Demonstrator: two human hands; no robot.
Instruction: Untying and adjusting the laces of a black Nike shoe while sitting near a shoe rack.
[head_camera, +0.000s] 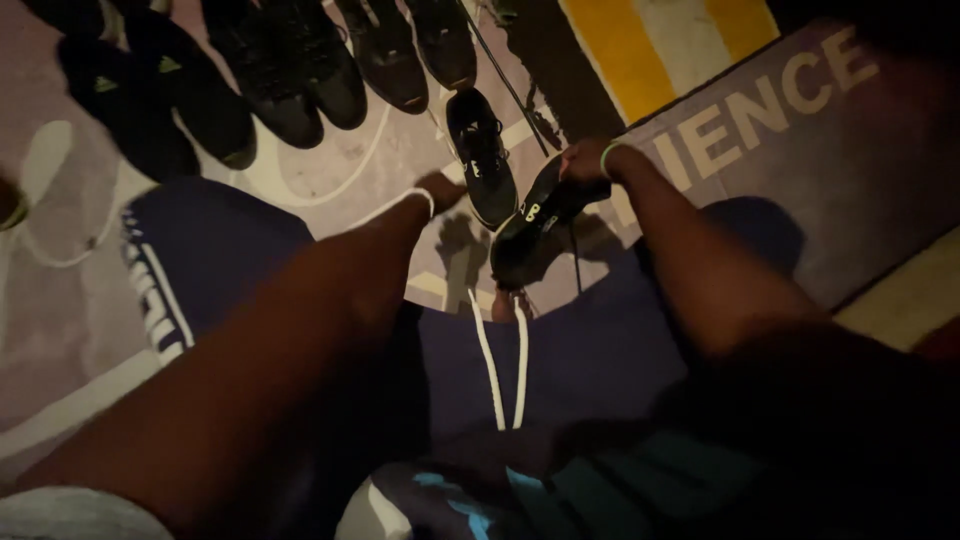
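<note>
Far left on the floor (60, 330): a white cord or lace (55, 255) lying loose beside a white oval patch; above it, a row of dark shoes (270, 70) standing side by side along the top edge, toes toward the viewer, seemingly already set in place; next to the row's right end, one more black shoe with white markings (482, 155) resting on the floor just beyond the hands, apart from the others.

Centre: left hand (440, 190) reaching down past a dark-blue-clad knee (215, 255), wristband pale, grip near that lone shoe; too dim and small to tell whether closed on anything or merely touching the floor.

Right of it: right hand (585, 160) curled shut around the heel end of a second black shoe (535, 220), lifted off the floor and tilted toe-down, laces dangling; not yet set down with its partner.

Far right: grey lettered mat (800, 150), yellow stripe (620, 50) above.
</note>
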